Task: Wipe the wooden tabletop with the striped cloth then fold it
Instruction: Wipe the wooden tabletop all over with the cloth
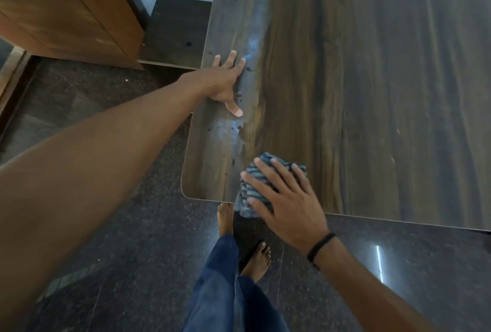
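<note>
Two hands are lying at the near left corner of the wooden tabletop [372, 92]: the right hand [287, 199] is pressing the bunched striped cloth [251, 183] down with straight, spread fingers that are curling round nothing. The cloth is sitting at the near edge with one end spilling over it, while the left hand [225, 79] is resting flat and open by the left edge. Pale smears [228, 132] are lying just beyond the cloth, between it and the left hand, so the next stroke is probably calling for a push away from the body.
</note>
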